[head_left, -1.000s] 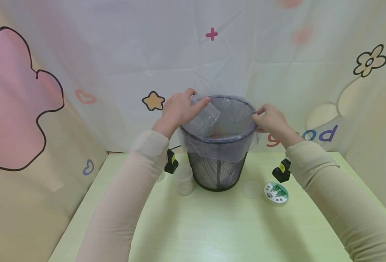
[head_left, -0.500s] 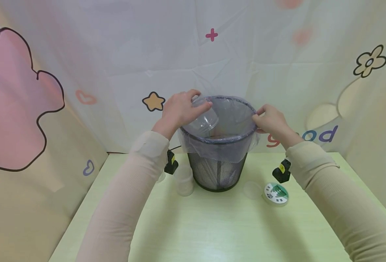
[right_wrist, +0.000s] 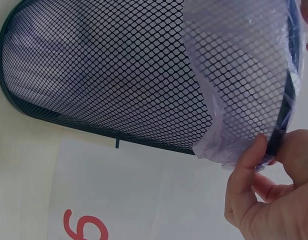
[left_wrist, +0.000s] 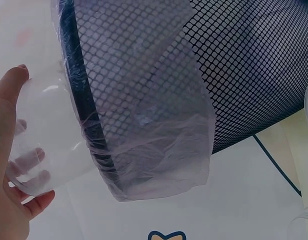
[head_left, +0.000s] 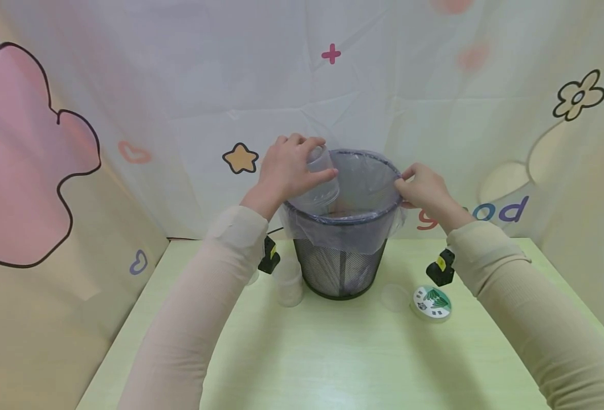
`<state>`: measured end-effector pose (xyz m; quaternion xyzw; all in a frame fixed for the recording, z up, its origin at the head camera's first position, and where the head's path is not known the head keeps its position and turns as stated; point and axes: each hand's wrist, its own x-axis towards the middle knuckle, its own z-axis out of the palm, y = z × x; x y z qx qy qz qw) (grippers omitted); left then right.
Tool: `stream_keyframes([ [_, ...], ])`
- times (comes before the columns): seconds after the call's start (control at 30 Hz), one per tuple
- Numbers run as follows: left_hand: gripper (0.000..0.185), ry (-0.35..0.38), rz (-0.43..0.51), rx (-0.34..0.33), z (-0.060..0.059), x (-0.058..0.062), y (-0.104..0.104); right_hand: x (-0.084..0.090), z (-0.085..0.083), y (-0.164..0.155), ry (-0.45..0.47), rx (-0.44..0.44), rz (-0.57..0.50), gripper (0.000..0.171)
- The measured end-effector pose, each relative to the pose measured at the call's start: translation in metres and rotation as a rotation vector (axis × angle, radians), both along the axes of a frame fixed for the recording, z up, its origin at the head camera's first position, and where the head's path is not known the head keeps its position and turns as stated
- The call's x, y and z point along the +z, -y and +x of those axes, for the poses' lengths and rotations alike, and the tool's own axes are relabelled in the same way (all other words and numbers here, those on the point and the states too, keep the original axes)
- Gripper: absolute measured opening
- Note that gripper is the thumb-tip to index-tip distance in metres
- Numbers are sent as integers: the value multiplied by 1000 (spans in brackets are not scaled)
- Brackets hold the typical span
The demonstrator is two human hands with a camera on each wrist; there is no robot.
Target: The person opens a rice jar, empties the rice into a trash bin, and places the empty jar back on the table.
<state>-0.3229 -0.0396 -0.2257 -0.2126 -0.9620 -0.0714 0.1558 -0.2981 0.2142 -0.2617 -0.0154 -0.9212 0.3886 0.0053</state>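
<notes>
A black mesh wastebasket [head_left: 322, 270] stands at the back of the table, lined with a translucent plastic bag [head_left: 350, 236] folded over its rim. My left hand [head_left: 288, 171] holds a clear plastic cup [head_left: 327, 191] nearly upside down at the basket's left rim, its mouth inside the opening. In the left wrist view the fingers show through the see-through cup [left_wrist: 54, 135], whose lower end passes behind the rim. On the opposite side, my right hand [head_left: 422, 185] pinches the rim and the bag's edge between thumb and fingers, as the right wrist view shows up close.
Left of the basket's base stands a clear plastic tub [head_left: 289, 290], with another clear piece [head_left: 252, 277] partly behind the left sleeve. To the right lie a clear round lid [head_left: 395, 297] and a round container with a green-and-white label [head_left: 432, 303]. A printed cloth [head_left: 189, 171] hangs behind.
My left hand has shifted slightly up and right, turning the cup from a slant to more steeply upside down. The right hand keeps its grip on the rim.
</notes>
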Motion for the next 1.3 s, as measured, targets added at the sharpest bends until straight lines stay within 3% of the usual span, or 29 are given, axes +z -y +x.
stream_keyframes([
  [0.3,69,-124,-99,-91,3,-3,-2,0,-1,0,2,6,-3,36],
  [0.53,71,-155,-162,-148,6,-3,-4,0,0,0,-1,8,0,36],
  [0.8,81,-215,-143,-203,4,-6,-2,0,1,0,3,6,1,36],
  [1.1,78,-176,-57,-187,6,-8,-1,-1,1,0,-7,0,5,35],
  [1.3,79,-233,-92,-190,5,-12,4,-2,0,0,-13,-1,5,35],
])
